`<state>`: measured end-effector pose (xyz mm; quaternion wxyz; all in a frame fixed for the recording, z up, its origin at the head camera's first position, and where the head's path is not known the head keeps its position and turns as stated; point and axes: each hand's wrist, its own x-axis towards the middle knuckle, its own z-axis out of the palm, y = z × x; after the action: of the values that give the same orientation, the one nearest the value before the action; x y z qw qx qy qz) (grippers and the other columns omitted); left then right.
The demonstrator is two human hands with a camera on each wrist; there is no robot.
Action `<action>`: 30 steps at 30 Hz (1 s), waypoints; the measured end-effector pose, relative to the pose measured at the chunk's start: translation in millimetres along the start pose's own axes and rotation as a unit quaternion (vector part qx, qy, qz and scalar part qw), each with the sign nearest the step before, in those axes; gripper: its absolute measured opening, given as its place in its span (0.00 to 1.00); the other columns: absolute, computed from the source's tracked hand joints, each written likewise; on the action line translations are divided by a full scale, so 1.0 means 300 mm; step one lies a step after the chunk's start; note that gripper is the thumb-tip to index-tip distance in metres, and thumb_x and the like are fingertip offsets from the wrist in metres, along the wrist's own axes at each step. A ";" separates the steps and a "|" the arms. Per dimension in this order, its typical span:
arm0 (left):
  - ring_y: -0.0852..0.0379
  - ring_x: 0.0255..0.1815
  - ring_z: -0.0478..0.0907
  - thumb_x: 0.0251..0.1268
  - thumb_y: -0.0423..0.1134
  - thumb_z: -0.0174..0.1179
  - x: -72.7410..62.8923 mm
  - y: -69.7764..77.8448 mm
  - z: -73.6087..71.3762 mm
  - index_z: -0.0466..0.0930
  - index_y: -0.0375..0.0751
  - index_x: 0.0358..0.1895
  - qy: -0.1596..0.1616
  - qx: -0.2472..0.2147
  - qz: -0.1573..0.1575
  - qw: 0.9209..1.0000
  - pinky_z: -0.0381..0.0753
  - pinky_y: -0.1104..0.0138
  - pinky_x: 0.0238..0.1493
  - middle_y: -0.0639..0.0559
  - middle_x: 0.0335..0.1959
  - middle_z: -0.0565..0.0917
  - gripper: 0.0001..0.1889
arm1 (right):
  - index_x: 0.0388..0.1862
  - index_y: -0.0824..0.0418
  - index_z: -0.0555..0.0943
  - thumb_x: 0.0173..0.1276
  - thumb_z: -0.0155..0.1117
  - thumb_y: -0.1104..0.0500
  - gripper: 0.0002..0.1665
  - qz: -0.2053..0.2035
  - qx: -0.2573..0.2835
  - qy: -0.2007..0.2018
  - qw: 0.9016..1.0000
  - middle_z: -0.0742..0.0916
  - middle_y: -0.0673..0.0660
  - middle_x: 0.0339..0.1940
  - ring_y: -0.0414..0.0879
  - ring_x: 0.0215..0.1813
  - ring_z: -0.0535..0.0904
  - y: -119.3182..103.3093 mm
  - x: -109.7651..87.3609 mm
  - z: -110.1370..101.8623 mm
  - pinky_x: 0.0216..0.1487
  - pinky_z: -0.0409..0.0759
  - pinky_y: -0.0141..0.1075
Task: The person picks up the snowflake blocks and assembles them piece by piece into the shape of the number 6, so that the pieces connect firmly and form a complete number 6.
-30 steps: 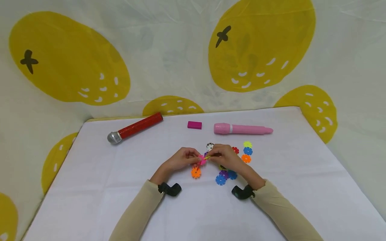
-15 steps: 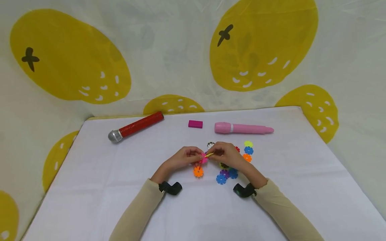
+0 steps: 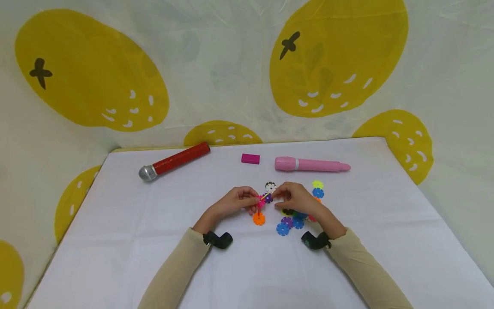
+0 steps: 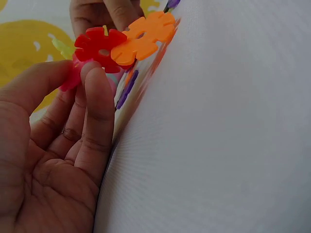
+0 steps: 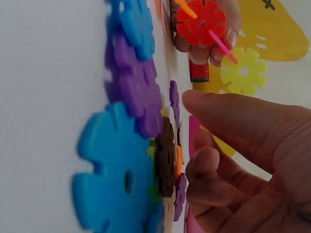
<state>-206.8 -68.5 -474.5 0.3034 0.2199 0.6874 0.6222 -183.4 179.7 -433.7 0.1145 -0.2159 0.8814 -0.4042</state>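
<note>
My left hand (image 3: 236, 202) pinches a pink notched plastic disc (image 3: 261, 202) between thumb and fingers. Joined to it in a short chain are a red disc (image 4: 99, 48), an orange disc (image 4: 150, 35) and a yellow disc (image 5: 244, 72), each slotted into its neighbour at an angle. Just right of the chain, my right hand (image 3: 299, 201) holds nothing; thumb and bent fingers stand apart in the right wrist view. Loose discs lie beneath and beside it, including a blue disc (image 5: 116, 165), a purple disc (image 5: 138, 85) and a dark brown disc (image 5: 166, 158).
Behind the hands lie a red microphone (image 3: 179, 159), a magenta block (image 3: 250, 159) and a pink microphone-shaped toy (image 3: 316, 165). A white disc (image 3: 270, 187) sits beyond the chain, and a yellow disc (image 3: 318, 184) is at the right. A fruit-print cloth (image 3: 224, 64) hangs behind the table.
My right hand has let go of the yellow disc and drawn a little to the right. The chain in my left hand has shifted slightly right, its orange disc with it.
</note>
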 end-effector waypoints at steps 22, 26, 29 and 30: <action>0.57 0.28 0.81 0.72 0.34 0.55 0.001 -0.002 -0.002 0.76 0.28 0.48 -0.001 -0.001 0.009 1.000 0.82 0.70 0.37 0.47 0.32 0.84 0.10 | 0.44 0.68 0.81 0.57 0.74 0.63 0.17 0.031 -0.046 -0.016 0.998 0.80 0.57 0.36 0.44 0.32 0.71 0.018 0.008 -0.005 0.35 0.75 0.30; 0.58 0.28 0.81 0.72 0.33 0.55 0.000 -0.002 -0.001 0.76 0.28 0.48 -0.001 0.003 0.010 1.000 0.82 0.71 0.37 0.49 0.32 0.84 0.10 | 0.43 0.66 0.78 0.57 0.74 0.63 0.18 0.034 -0.037 -0.018 0.999 0.80 0.57 0.36 0.44 0.32 0.71 0.016 0.007 -0.007 0.35 0.75 0.30; 0.58 0.27 0.80 0.72 0.34 0.55 0.001 -0.005 -0.001 0.76 0.29 0.48 0.000 0.002 0.008 1.000 0.82 0.70 0.37 0.49 0.31 0.83 0.10 | 0.45 0.65 0.79 0.60 0.72 0.64 0.16 0.024 -0.029 -0.018 0.999 0.82 0.56 0.36 0.45 0.33 0.73 0.015 0.005 -0.007 0.37 0.76 0.30; 0.58 0.27 0.80 0.72 0.34 0.55 0.002 -0.006 -0.001 0.76 0.29 0.47 0.000 0.002 0.007 1.000 0.82 0.70 0.37 0.49 0.31 0.83 0.10 | 0.46 0.65 0.79 0.61 0.70 0.64 0.15 0.021 -0.025 -0.018 0.999 0.82 0.56 0.36 0.45 0.33 0.73 0.016 0.005 -0.007 0.37 0.77 0.31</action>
<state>-207.3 -68.6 -476.4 0.2983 0.2251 0.6871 0.6231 -186.8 183.1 -435.9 0.1331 -0.2075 0.8931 -0.3762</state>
